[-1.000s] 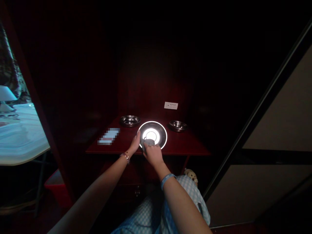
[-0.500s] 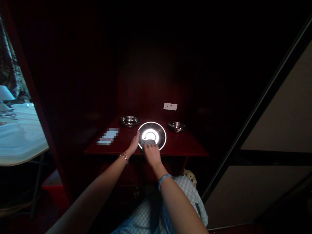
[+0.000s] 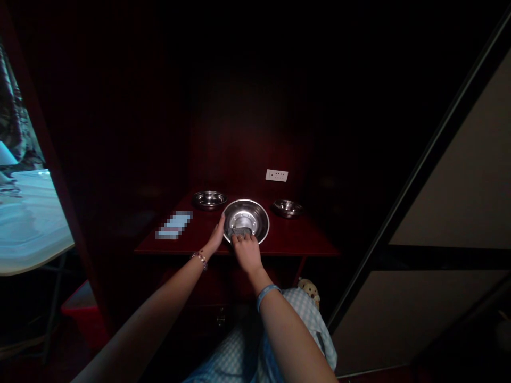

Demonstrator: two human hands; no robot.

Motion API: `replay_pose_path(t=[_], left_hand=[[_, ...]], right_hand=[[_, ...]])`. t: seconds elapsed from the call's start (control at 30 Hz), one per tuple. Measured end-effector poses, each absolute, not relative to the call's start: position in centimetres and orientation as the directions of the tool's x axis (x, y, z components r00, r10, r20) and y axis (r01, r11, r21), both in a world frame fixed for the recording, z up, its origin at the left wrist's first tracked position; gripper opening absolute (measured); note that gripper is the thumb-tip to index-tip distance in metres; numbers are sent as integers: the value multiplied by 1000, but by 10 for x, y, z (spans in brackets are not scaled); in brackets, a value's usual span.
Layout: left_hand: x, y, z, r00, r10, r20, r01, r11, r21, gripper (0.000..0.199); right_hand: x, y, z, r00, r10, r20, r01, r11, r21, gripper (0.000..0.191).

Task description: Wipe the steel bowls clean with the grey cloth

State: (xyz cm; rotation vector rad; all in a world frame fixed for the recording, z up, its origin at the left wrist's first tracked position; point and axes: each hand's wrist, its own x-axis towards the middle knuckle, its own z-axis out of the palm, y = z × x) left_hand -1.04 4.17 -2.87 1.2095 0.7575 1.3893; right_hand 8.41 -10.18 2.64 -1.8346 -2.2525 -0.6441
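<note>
A shiny metal bowl (image 3: 261, 221) is tilted toward me above the front of the dark red desk (image 3: 303, 239). My left hand (image 3: 216, 236), with a beaded bracelet at its wrist, grips the bowl's left rim. In my right hand (image 3: 246, 251) is a grey cloth (image 3: 242, 231), pressed against the lower inside of the bowl. A blue band circles my right wrist. Behind to the left sits a second metal bowl (image 3: 209, 200), and behind to the right a smaller metal bowl (image 3: 287, 208), which looks stacked.
A blurred-out flat item (image 3: 174, 224) lies at the desk's left. A white socket (image 3: 277, 175) is on the back wall. A red bin (image 3: 85, 314) stands at the lower left, below a pale table (image 3: 35, 223). A plush toy (image 3: 309, 290) shows beside my lap.
The bright glare inside the held bowl has faded. The view has shifted slightly, and both hands keep their hold on the bowl and cloth.
</note>
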Motion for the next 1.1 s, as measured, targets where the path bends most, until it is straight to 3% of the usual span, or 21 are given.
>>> replay_pose_path(t=[0.23,0.33,0.4,0.47,0.53,0.6,0.73,0.83,1.0,1.1], left_hand=[[-11,31,-15,127,958,256,-476,-167,863,69],[-13,24,-9,230,955,188,-472,-59,880,83],[-14,22,-8,272,948,168,-439,-33,898,86],[-14,22,-8,279,946,164,-412,-36,911,85],[-14,23,-8,263,955,137,-387,-25,922,84],[-13,25,-9,243,963,115,-379,-15,925,81],[-10,28,-12,234,950,205,-444,-83,892,73],[-9,29,-14,234,938,257,-465,-124,876,65],[-9,26,-11,139,964,229,-488,-134,862,53],[-10,25,-10,58,977,205,-491,-151,858,47]], right_hand=[[93,-109,42,-194,878,437,980,159,117,33],[95,-112,46,-121,847,518,985,167,-43,36],[97,-112,47,-38,805,592,951,211,-226,35],[99,-110,49,78,758,647,821,319,-473,29],[102,-107,51,200,733,650,557,461,-691,32],[106,-103,53,308,737,602,262,543,-798,40],[114,-97,52,520,756,398,-138,534,-834,45],[119,-91,47,560,790,249,-345,496,-797,46],[128,-78,37,493,870,-19,-568,306,-764,33],[130,-71,32,457,884,-95,-615,237,-752,29]])
